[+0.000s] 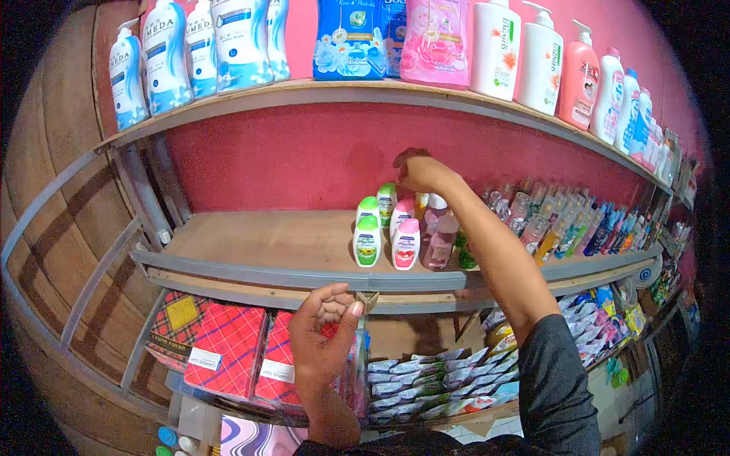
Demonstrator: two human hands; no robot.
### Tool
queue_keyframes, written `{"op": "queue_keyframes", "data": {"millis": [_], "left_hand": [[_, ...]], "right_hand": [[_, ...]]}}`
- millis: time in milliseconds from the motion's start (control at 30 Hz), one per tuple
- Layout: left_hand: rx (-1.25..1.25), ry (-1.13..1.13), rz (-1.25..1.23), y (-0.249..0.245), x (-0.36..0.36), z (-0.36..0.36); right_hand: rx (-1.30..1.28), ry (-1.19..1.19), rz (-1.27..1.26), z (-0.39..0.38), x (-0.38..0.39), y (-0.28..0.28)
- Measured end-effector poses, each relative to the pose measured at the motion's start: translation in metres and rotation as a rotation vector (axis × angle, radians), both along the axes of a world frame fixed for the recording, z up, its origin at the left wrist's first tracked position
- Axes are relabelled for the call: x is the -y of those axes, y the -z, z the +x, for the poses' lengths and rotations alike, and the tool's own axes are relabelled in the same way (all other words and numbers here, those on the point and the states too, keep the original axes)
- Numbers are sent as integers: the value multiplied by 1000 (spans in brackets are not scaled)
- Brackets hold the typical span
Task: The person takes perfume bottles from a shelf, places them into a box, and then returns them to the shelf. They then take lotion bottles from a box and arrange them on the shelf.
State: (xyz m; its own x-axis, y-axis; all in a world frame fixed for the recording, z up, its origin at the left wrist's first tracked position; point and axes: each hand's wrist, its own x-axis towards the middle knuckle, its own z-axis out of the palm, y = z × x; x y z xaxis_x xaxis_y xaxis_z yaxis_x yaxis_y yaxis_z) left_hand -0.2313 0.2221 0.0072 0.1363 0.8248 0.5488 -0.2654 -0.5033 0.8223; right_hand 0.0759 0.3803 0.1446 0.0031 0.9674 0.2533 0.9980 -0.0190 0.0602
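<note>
My left hand point(325, 334) is raised in front of the middle shelf's edge, fingers curled. Between its thumb and forefinger is a small folded brownish piece point(368, 299), whose kind I cannot make out. My right hand point(427, 173) reaches over the middle shelf towards the pink back wall, above a group of small bottles. Its fingers are bent, dark and blurred, so any hold is hidden. Below it stand white bottles with green caps point(367, 247), white bottles with pink caps point(406, 249) and a dark pink see-through bottle point(440, 247).
Large pump bottles point(242, 45) and blue and pink pouches point(351, 42) line the upper shelf. Rows of perfume bottles point(559, 235) fill the right of the middle shelf point(251, 235). Red plaid boxes point(226, 342) and stacked sachets point(426, 384) sit below.
</note>
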Motion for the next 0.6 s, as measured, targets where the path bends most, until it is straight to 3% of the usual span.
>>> {"op": "queue_keyframes", "data": {"millis": [67, 233, 267, 333, 367, 400, 433, 467, 600], "left_hand": [[12, 25, -22, -4, 3, 0], [21, 94, -47, -3, 6, 2], [39, 126, -67, -1, 7, 5], [73, 220, -91, 2, 10, 12], [86, 281, -98, 4, 12, 15], [96, 349, -106, 6, 15, 20], [82, 429, -124, 10, 17, 26], [65, 512, -140, 14, 20, 33], [-88, 759, -213, 36, 47, 74]], "right_hand": [[-175, -148, 281, -11, 44, -7], [-559, -297, 605, -47, 200, 7], [-829, -280, 575, -55, 235, 21], [-1028, -311, 365, -25, 302, 63], [-1191, -280, 142, -7, 339, 90], [-1440, -538, -50, 0, 361, 111], [-1399, -487, -447, 21, 388, 129], [-1445, -493, -587, 24, 403, 150], [-1832, 115, -327, 39, 486, 299]]}}
